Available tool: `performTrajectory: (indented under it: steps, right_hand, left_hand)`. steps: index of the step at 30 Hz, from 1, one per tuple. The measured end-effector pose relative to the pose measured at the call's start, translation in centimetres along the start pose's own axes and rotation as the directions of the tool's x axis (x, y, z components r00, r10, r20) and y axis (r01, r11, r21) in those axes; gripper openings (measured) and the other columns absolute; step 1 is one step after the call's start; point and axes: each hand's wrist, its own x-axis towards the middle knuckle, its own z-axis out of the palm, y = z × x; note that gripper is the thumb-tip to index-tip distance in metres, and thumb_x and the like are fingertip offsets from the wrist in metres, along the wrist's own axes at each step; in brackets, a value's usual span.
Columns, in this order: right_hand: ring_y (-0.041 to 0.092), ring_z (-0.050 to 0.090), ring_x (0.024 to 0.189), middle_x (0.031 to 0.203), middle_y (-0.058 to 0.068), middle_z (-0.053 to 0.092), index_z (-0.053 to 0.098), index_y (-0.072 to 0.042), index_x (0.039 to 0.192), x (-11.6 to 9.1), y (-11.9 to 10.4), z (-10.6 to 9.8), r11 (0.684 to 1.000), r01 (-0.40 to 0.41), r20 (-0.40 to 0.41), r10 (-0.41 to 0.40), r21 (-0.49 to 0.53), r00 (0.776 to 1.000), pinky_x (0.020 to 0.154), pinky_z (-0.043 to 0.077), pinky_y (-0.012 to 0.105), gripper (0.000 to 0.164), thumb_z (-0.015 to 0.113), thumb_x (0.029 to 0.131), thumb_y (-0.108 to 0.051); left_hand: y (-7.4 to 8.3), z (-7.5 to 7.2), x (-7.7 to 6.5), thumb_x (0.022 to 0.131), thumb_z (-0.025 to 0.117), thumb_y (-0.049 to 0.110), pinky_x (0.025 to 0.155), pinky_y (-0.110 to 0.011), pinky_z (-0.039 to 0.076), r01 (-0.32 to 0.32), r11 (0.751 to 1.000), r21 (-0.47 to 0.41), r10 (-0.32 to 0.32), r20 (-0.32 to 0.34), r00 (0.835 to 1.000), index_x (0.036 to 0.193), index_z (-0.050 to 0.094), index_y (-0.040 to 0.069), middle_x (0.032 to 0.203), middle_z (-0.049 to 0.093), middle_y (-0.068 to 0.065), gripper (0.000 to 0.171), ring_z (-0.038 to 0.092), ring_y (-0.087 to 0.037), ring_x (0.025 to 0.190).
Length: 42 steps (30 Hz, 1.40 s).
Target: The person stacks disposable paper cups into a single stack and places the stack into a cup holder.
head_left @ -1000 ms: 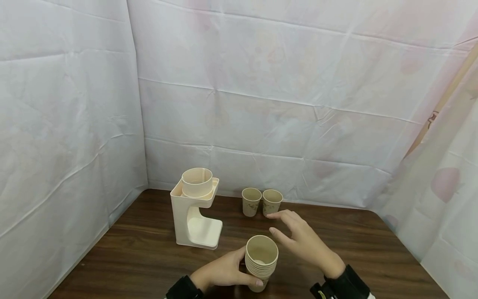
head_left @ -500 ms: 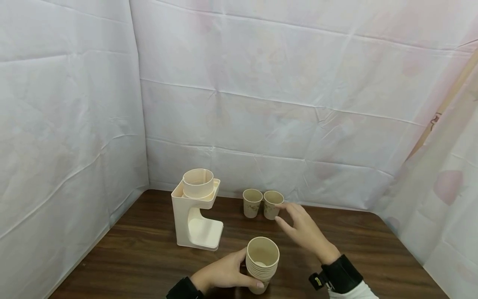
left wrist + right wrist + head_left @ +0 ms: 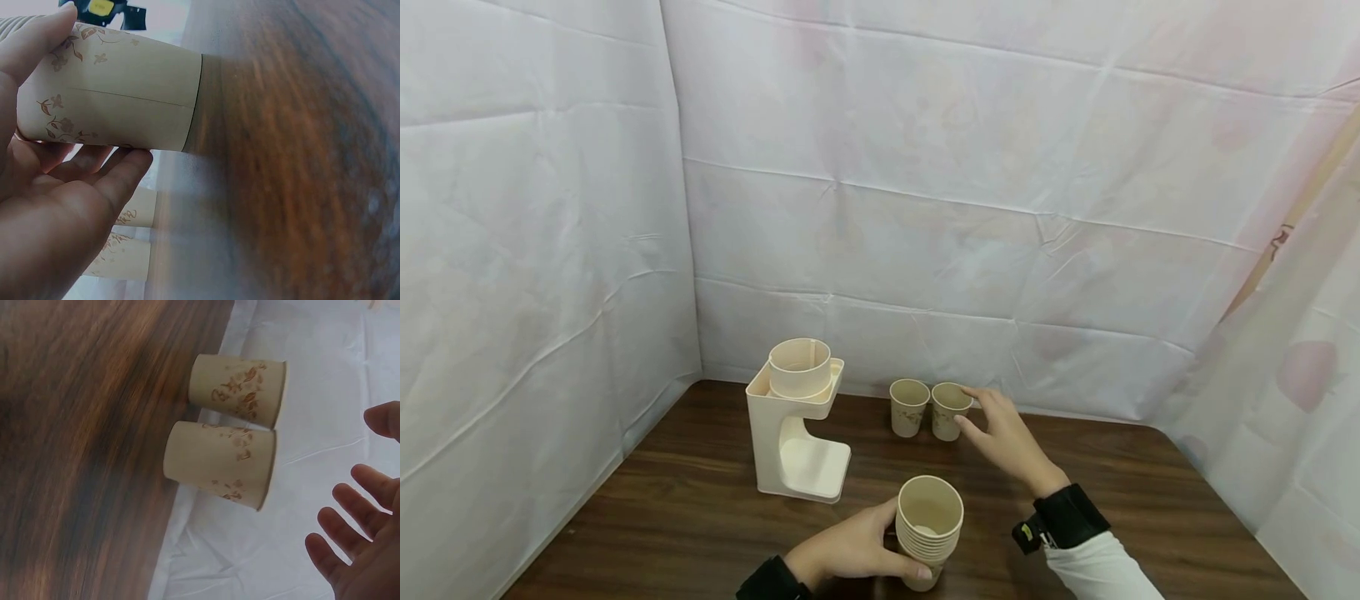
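My left hand (image 3: 859,546) grips a stack of nested paper cups (image 3: 929,521) low on its side, near the front of the table. In the left wrist view the thumb and fingers wrap around the floral-printed lowest cup (image 3: 131,94), whose base is by the tabletop. Farther back, two single paper cups stand upright side by side, a left cup (image 3: 908,408) and a right cup (image 3: 950,412). My right hand (image 3: 1007,437) reaches to the right cup with spread fingers. The right wrist view shows a gap between these fingers (image 3: 353,525) and the nearer cup (image 3: 219,462).
A cream stand (image 3: 765,442) with a round holder (image 3: 800,371) on top and a flat base (image 3: 816,467) is left of the cups. White cloth (image 3: 865,250) hangs behind and beside the dark wooden table (image 3: 662,533).
My right hand has moved away from me and slightly right, beside the right cup. The left hand keeps its grip on the stack, and the two back cups stay in place.
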Motion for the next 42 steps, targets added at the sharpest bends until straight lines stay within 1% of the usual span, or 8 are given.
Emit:
performTrajectory:
  steps: [4,7,12,19,25,32,37,42]
  right_hand:
    - [0.033,0.039,0.121,0.129,0.017,0.051,0.046,-0.003,0.133,0.6,0.9,0.8,0.999,-0.038,0.032,0.039,-0.016,0.999,0.097,0.037,0.057,0.054,0.062,0.09,-0.032]
    - [0.034,0.04,0.12,0.128,0.018,0.051,0.047,-0.001,0.131,1.1,1.5,1.3,0.998,-0.05,0.033,0.05,-0.023,0.998,0.097,0.038,0.057,0.056,0.064,0.088,-0.031]
    - [0.035,0.039,0.12,0.132,0.019,0.049,0.046,0.0,0.132,1.4,2.1,2.0,0.995,-0.1,0.048,0.101,-0.019,0.994,0.096,0.038,0.058,0.06,0.065,0.087,-0.034]
    - [0.039,0.038,0.121,0.132,0.022,0.047,0.045,0.0,0.133,2.3,2.9,3.0,0.987,-0.152,0.073,0.155,-0.052,0.985,0.097,0.037,0.059,0.063,0.066,0.085,-0.034]
    - [0.039,0.037,0.122,0.133,0.023,0.045,0.043,0.001,0.134,3.4,3.6,3.7,0.977,-0.2,0.1,0.208,-0.079,0.973,0.099,0.035,0.059,0.066,0.064,0.085,-0.038]
    - [0.042,0.034,0.124,0.134,0.026,0.044,0.041,0.002,0.135,4.3,3.5,3.8,0.975,-0.222,0.128,0.223,-0.023,0.966,0.101,0.032,0.06,0.07,0.065,0.084,-0.039]
    - [0.04,0.034,0.125,0.136,0.024,0.043,0.039,0.001,0.136,4.9,3.5,3.8,0.971,-0.237,0.167,0.237,-0.02,0.957,0.102,0.032,0.058,0.072,0.067,0.083,-0.039]
    - [0.04,0.035,0.125,0.136,0.023,0.043,0.039,0.001,0.137,5.4,3.4,3.8,0.969,-0.246,0.212,0.247,-0.034,0.945,0.101,0.033,0.058,0.072,0.068,0.083,-0.038]
  left_hand:
    - [0.1,0.0,0.0,0.08,0.073,0.033,0.097,-0.031,0.042,-0.001,1.0,0.001,0.001,0.009,1.0,0.14,0.031,0.028,0.128,0.054,0.004,0.073,0.049,-0.01,0.115]
    - [0.0,0.0,0.0,0.081,0.073,0.032,0.096,-0.031,0.042,-0.001,1.0,-0.015,0.001,0.017,1.0,0.14,0.031,0.028,0.129,0.054,0.004,0.073,0.049,-0.011,0.115]
    - [-0.1,0.1,0.0,0.08,0.073,0.03,0.096,-0.03,0.042,-0.004,0.999,-0.034,0.004,0.018,1.0,0.139,0.032,0.028,0.127,0.055,0.004,0.072,0.049,-0.01,0.113]
    - [-0.1,0.1,-0.1,0.08,0.074,0.031,0.097,-0.031,0.042,-0.004,1.0,-0.022,0.005,0.013,1.0,0.139,0.032,0.028,0.127,0.055,0.005,0.072,0.049,-0.011,0.114]
    - [-0.1,0.0,0.1,0.079,0.074,0.033,0.098,-0.032,0.041,0.012,1.0,-0.004,-0.012,0.007,1.0,0.138,0.032,0.03,0.127,0.055,0.006,0.072,0.048,-0.011,0.115]
    - [-0.1,-0.1,0.1,0.079,0.074,0.033,0.098,-0.032,0.041,0.007,1.0,-0.007,-0.007,0.005,1.0,0.138,0.033,0.03,0.127,0.055,0.005,0.072,0.048,-0.011,0.115]
    - [0.0,-0.2,0.0,0.079,0.074,0.034,0.098,-0.031,0.04,0.014,1.0,0.009,-0.014,-0.002,1.0,0.138,0.033,0.031,0.126,0.056,0.006,0.072,0.048,-0.01,0.115]
    - [0.0,-0.2,0.0,0.079,0.074,0.033,0.097,-0.031,0.041,0.02,1.0,0.005,-0.02,0.0,1.0,0.138,0.033,0.03,0.126,0.056,0.006,0.072,0.049,-0.01,0.114]
